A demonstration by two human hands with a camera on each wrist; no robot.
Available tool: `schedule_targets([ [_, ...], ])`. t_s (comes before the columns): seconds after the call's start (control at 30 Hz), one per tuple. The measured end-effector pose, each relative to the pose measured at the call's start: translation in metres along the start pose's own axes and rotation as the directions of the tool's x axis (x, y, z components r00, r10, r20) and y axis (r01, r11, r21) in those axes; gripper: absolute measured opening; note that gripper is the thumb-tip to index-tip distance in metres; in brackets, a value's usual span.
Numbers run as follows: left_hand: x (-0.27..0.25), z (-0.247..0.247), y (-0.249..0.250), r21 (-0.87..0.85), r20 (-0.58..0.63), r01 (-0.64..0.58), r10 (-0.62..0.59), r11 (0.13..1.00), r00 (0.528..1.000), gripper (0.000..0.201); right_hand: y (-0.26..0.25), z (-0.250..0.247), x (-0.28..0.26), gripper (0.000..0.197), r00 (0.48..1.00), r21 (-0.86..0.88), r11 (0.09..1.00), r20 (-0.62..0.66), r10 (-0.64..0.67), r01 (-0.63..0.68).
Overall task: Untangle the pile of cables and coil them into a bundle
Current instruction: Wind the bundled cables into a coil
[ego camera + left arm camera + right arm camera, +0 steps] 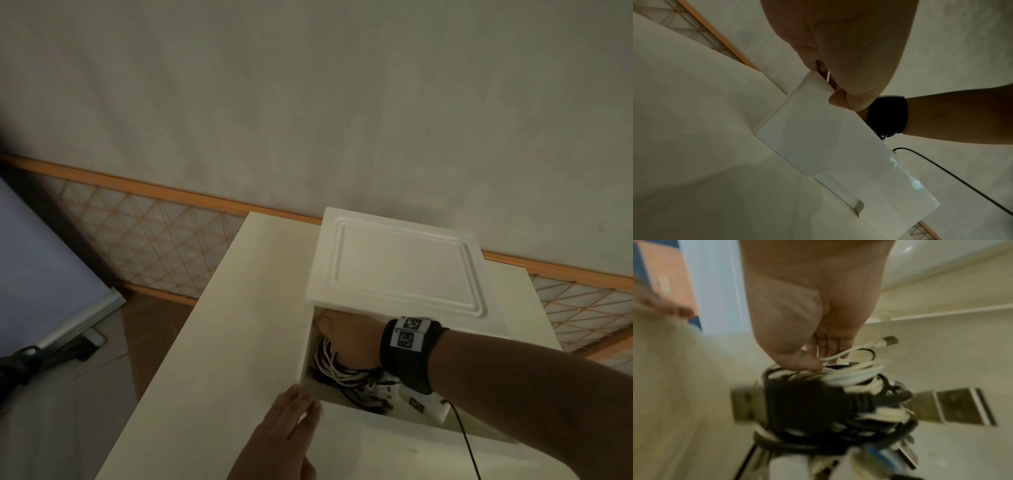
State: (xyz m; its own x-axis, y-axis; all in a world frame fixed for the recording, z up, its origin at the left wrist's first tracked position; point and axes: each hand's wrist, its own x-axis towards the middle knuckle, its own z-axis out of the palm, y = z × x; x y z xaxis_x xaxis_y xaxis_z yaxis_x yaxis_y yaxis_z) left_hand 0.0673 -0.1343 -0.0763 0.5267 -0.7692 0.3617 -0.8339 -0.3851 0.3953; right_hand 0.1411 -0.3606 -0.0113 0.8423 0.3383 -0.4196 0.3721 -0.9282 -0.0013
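A white box point(306, 356) stands on a cream table point(222, 342), its lid point(397, 267) slid back so the near part is uncovered. A tangle of white and black cables point(337, 371) lies inside. My right hand point(342, 337) reaches into the box. In the right wrist view the right hand point(824, 360) grips the cable tangle point(838, 402), thumb on top, USB plugs sticking out. My left hand point(301, 404) holds the box's near left corner. In the left wrist view the left hand point(824, 81) pinches the rim of the box point(818, 138).
A plain wall with an orange-trimmed tiled band point(147, 240) runs behind the table. A pale board point(44, 281) leans at the left, with a dark object point(20, 359) on the floor. A thin black wire point(466, 442) trails from my right wrist.
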Motion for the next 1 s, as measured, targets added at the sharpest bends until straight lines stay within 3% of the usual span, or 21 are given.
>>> schedule_targets([
  [0.07,0.0,-0.003,0.002,-0.037,0.001,0.005,-0.005,0.999,1.0,0.056,0.008,-0.002,-0.005,0.06,1.0,0.078,0.997,0.017,-0.022,0.021],
  [0.17,0.001,-0.002,0.001,-0.06,0.019,0.013,-0.012,0.998,1.0,0.054,0.02,0.007,-0.012,0.1,0.977,-0.069,0.992,0.195,-0.088,0.103],
  [0.23,0.002,-0.001,-0.001,-0.032,0.025,0.0,0.0,0.999,1.0,0.041,0.025,0.028,-0.012,0.113,0.966,-0.128,0.986,0.248,-0.07,0.105],
  [0.3,0.004,0.0,-0.001,0.028,-0.038,-0.008,0.01,1.0,0.999,0.026,0.025,0.05,-0.008,0.113,0.976,-0.157,0.984,0.213,-0.049,0.084],
  [0.43,0.003,0.011,0.008,-0.024,-0.176,0.047,-0.05,0.999,0.983,0.029,0.022,0.072,0.006,0.098,0.977,-0.162,0.986,0.213,-0.013,0.049],
  [0.53,0.006,0.012,0.005,-0.004,-0.224,0.011,-0.011,1.0,0.975,0.03,0.024,0.069,0.01,0.102,0.967,-0.175,0.984,0.253,0.022,0.024],
  [0.63,0.005,-0.002,0.003,0.013,-0.127,-0.03,0.032,0.999,0.991,0.035,0.018,0.057,0.005,0.109,0.958,-0.213,0.977,0.281,0.051,0.01],
  [0.77,0.003,-0.023,0.007,-0.054,0.124,0.092,-0.085,0.994,0.989,0.06,0.011,0.013,-0.001,0.127,0.936,-0.164,0.986,0.343,0.085,-0.029],
  [0.8,0.003,-0.026,0.007,-0.014,0.173,0.083,-0.079,0.996,0.982,0.062,0.008,-0.003,-0.008,0.125,0.942,-0.064,0.996,0.324,0.086,-0.068],
  [0.87,0.0,-0.031,0.007,0.01,0.212,0.051,-0.052,0.999,0.976,0.06,0.003,-0.036,-0.033,0.104,0.963,0.154,0.98,0.254,0.086,-0.128],
  [0.93,-0.005,-0.037,0.012,-0.173,0.153,0.15,-0.124,0.973,0.98,0.051,-0.002,-0.063,-0.068,0.071,0.966,0.303,0.923,0.171,0.192,-0.237],
  [1.0,-0.009,-0.046,0.024,-0.37,0.076,0.278,-0.27,0.886,0.96,0.035,-0.001,-0.072,-0.102,0.049,0.922,0.54,0.766,0.051,0.383,-0.348],
])
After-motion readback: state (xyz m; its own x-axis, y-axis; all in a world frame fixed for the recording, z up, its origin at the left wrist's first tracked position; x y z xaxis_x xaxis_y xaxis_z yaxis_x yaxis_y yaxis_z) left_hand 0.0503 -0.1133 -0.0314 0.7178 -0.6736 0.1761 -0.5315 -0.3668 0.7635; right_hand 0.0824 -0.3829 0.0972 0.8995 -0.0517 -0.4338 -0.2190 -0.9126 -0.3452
